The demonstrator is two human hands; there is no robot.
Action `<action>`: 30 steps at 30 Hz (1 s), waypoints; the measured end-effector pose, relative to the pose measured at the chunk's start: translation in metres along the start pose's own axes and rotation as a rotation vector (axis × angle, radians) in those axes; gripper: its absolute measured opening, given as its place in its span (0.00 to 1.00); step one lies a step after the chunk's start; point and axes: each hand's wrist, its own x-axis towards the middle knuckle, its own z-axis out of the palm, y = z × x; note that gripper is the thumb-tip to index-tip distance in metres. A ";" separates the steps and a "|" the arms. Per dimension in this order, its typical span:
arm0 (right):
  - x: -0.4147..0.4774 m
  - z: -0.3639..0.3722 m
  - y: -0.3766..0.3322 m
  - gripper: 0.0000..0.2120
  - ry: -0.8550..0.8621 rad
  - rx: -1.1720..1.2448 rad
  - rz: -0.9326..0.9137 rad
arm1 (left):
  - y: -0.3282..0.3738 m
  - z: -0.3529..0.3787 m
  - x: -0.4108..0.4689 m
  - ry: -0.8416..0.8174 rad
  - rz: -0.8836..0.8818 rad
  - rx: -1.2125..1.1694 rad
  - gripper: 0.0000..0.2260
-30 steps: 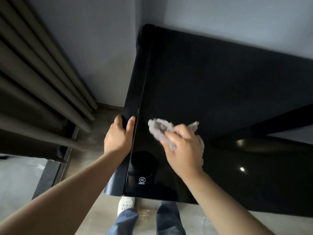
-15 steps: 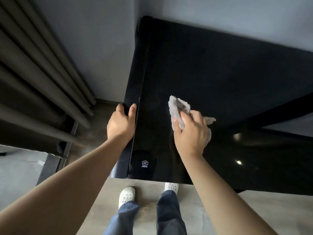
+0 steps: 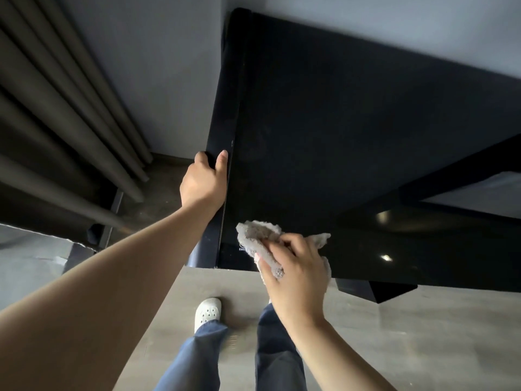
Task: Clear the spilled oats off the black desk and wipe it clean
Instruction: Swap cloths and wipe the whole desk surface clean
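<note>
Black tabletop (image 3: 352, 131): left hand (image 3: 203, 182) grips its left edge; right hand (image 3: 293, 266) clutches grey cloth (image 3: 258, 238) at near corner.

Desk (image 3: 352, 122): bare black top runs from cloth (image 3: 259, 238) toward 12 and 2 o'clock, room for hand to sweep. Wall (image 3: 394, 24) bounds it at 12. Left hand (image 3: 204, 184) grips edge at 9, blocks that side. Curtain (image 3: 56, 108) at 10, narrow gap to desk. Right hand (image 3: 296, 275) holds cloth at near corner, 6. Dark bar (image 3: 465, 170) at 3, perhaps only reflection.
</note>
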 end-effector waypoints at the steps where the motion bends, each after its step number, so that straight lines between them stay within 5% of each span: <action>1: -0.009 0.001 -0.002 0.07 -0.019 0.009 -0.052 | -0.001 -0.001 0.000 -0.005 -0.003 -0.003 0.23; 4: -0.036 -0.004 0.001 0.05 -0.113 0.118 -0.180 | -0.001 -0.003 -0.001 -0.020 -0.012 -0.014 0.23; 9: -0.018 -0.031 0.001 0.09 0.020 0.298 0.012 | -0.002 -0.004 0.000 -0.030 -0.018 -0.020 0.23; 17: 0.099 -0.042 0.022 0.07 0.240 0.455 0.229 | -0.006 0.000 0.003 -0.041 -0.033 -0.023 0.23; 30: 0.301 -0.005 0.068 0.08 0.125 0.389 0.107 | 0.087 0.014 0.133 -0.056 -0.118 0.038 0.26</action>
